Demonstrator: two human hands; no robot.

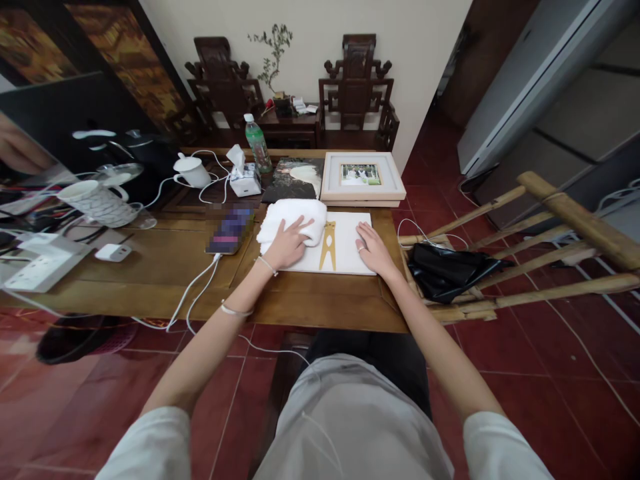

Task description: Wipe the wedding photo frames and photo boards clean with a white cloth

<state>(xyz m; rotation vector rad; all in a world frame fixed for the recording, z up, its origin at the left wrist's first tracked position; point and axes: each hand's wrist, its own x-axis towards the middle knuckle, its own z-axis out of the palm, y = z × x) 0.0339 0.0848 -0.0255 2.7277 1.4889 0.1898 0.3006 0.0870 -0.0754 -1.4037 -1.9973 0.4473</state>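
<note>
My left hand [290,245] rests on a folded white towel [273,220], its fingers spread over the cloth. The towel overlaps the left part of a flat white board [347,260] near the table's front edge. On the board's right side lies my right hand [373,248], flat with fingers stretched out. Between the hands, a gold-coloured flat piece [328,237] with cut-out shapes lies on the board; whether it is loose or printed there, I cannot tell. A ring shows on the right hand.
Behind the board are a framed photo [393,185], a dark picture panel [280,172], a tissue box [245,181] and a green bottle [257,143]. Leftward lie a phone [231,230], cables, mugs and a power strip [47,263]. A bamboo chair [555,287] stands at right.
</note>
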